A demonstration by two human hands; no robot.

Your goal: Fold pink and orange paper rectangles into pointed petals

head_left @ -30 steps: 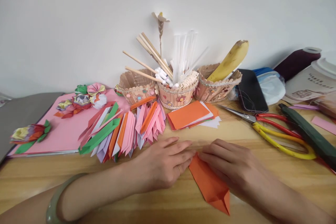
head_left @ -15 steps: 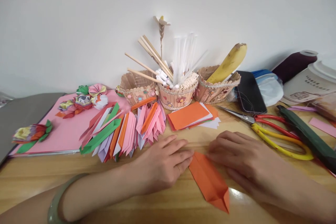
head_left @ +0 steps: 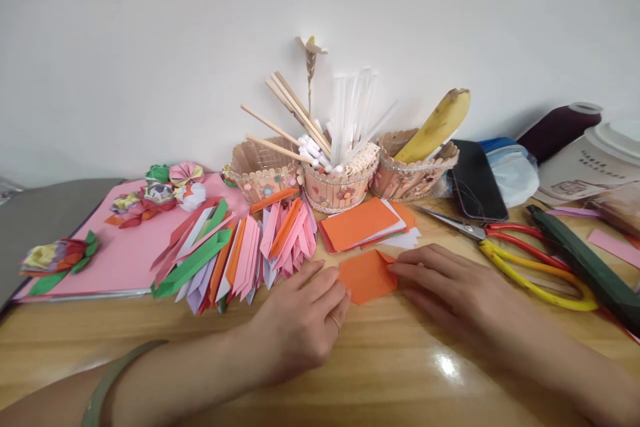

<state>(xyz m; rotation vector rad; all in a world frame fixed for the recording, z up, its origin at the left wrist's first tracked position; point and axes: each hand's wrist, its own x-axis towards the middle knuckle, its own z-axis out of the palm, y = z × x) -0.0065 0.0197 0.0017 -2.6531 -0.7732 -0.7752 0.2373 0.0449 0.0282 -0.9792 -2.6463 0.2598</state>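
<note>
A folded piece of orange paper (head_left: 367, 278) is held between my two hands, just above or on the wooden table. Its left end is pinched in the curled fingers of my left hand (head_left: 307, 317), which wears a ring. The fingertips of my right hand (head_left: 450, 287) grip the opposite corner, where a small flap stands up. Beyond it lies a stack of orange and white paper sheets (head_left: 361, 221). To the left of my left hand stands a long row of folded paper strips (head_left: 245, 253) in pink, orange, green, white and purple.
Three decorated wooden baskets (head_left: 340, 190) line the wall, with sticks, straws and a banana (head_left: 435, 125). At right lie red and yellow scissors (head_left: 537, 267), a phone (head_left: 477, 180) and a dark green tool (head_left: 585, 260). Paper flowers (head_left: 60, 257) rest on a pink sheet (head_left: 135, 253) at left.
The orange paper has turned from pointing toward me to lying crosswise, and has moved up the table. Its lower tip is now at my right fingers.
</note>
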